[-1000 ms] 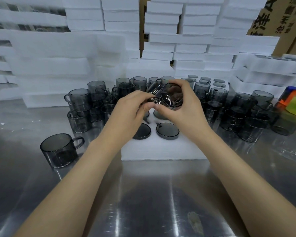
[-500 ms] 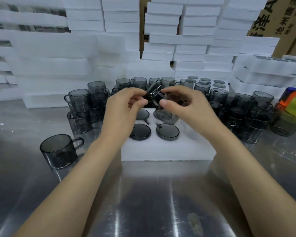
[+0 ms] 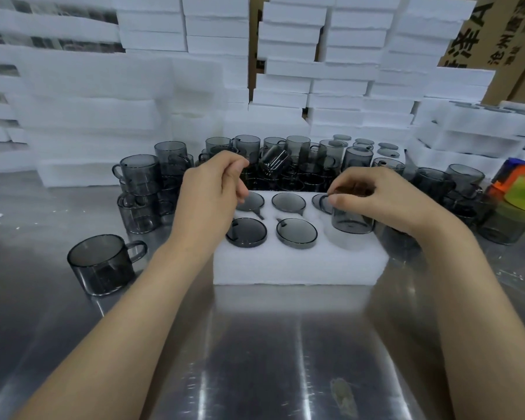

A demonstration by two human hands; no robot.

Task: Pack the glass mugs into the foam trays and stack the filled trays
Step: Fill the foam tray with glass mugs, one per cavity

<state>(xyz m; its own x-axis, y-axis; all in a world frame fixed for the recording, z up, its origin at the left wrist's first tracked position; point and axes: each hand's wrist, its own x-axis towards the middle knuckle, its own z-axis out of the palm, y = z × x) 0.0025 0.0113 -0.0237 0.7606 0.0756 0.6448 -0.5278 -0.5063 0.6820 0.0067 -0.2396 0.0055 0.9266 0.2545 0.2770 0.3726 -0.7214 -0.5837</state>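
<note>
Smoky cylindrical mug [image 3: 350, 219] in right hand [image 3: 379, 201] at spongy foam tray [image 3: 300, 268].

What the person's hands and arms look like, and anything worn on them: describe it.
The left hand and right hand are bare: no gloves, rings or watch show. The left forearm and right forearm are bare too, no sleeve in view.

One left hand [image 3: 206, 204] and one right hand [image 3: 385, 201], one white six-pocket foam tray [image 3: 300, 265] holding five upside-down mugs [image 3: 296, 233], a sixth mug [image 3: 352, 221] gripped by the right hand, one lone mug [image 3: 102, 263] on the steel table [image 3: 255, 344], and loose mugs [image 3: 140, 174] behind, too crowded to count.
</note>
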